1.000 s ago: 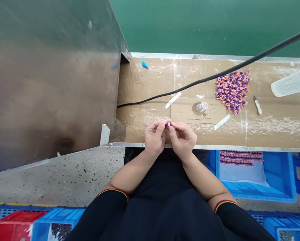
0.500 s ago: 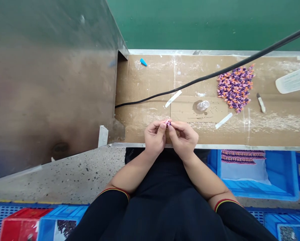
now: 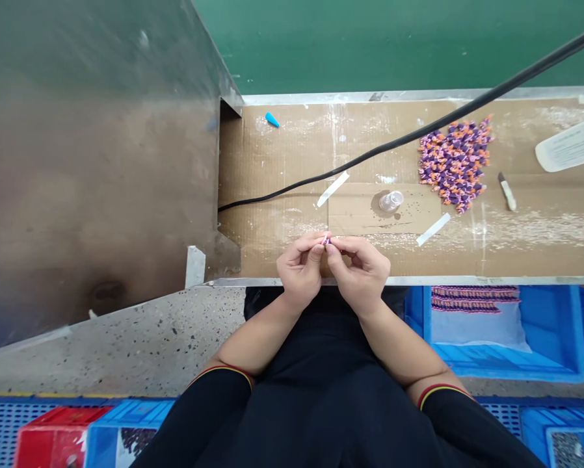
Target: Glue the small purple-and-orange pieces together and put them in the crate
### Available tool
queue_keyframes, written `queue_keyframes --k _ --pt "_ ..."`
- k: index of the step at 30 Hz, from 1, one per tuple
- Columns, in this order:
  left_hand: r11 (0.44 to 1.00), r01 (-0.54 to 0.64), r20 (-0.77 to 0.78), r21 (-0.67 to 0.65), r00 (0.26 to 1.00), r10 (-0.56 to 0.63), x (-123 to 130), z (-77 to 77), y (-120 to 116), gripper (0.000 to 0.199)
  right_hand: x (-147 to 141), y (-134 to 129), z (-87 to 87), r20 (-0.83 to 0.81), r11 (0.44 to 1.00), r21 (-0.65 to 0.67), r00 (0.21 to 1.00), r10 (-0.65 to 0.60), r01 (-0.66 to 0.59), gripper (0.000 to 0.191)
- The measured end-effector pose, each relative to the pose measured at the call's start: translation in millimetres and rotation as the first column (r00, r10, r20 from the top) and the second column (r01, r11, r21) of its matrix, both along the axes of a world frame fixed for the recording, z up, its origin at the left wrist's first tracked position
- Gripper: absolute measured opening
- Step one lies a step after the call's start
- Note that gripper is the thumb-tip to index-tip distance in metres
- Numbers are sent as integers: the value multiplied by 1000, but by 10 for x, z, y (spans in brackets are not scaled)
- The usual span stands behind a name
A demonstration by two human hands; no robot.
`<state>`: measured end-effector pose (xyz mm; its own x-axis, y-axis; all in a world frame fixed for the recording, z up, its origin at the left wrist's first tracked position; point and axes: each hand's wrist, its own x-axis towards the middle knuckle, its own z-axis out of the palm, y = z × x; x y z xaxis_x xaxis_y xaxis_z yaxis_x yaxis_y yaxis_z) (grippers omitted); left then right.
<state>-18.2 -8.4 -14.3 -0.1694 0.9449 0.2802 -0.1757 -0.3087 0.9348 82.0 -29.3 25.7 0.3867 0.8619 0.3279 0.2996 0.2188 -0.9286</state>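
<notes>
Head view: two-hand fingertip pinch

**Hand position.** The left hand and right hand meet side by side, with the remaining fingers curled inward. Together they pinch a small pink-and-purple piece at the fingertips. Its exact form is too small to tell.

**Piece location.** The piece sits between the hands, over the front of the cardboard-covered bench.

**Recommended technique.** Keep contact at the fingertips only and hold the wrists close together. Steady the forearms so that a piece this small does not slip or drop.

**Surrounding items.** A heap of purple-and-orange pieces lies on the bench to the right, well apart from the hands. A small clear plastic vial lies nearer, between the hands and the heap. A blue cone lies at the far edge. Below the bench on the right, a blue plastic crate holds purple-and-orange strips.
</notes>
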Motion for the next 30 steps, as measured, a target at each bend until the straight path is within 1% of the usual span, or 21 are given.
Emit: queue_keyframes --k 4,7,9,12,14,16,19,25,30 --pt "998 -26 -51 52 998 28 9 16 -14 15 37 -9 52 -9 1000 -18 1000 21 -22 9" --pt "992 -36 -92 117 995 47 21 35 -22 10 80 -13 102 48 999 -35 998 34 -32 9" --pt "985 -43 -131 166 989 65 29 54 -18 10 106 -16 119 73 998 -57 996 44 -40 9" --pt "982 -33 -187 187 980 69 28 75 -11 10 124 -22 101 34 995 -88 998 48 -45 8" --pt "983 -22 -232 183 970 65 11 75 -15 13 126 -22 76 -25 995 -95 999 37 -39 7" --pt "977 -9 -283 211 957 70 -17 66 -26 19 132 -17 62 -67 995 -97 997 28 -35 7" --pt "960 23 -336 280 939 75 -56 56 -40 29 164 -5 84 -53 994 -97 997 48 -53 7" --pt "946 49 -354 322 933 72 -63 86 -33 30 241 -9 175 -8 992 -78 995 98 -98 10" --pt "945 71 -328 320 944 40 -66 71 -37 35 239 -18 161 -6 994 -58 996 90 -90 12"
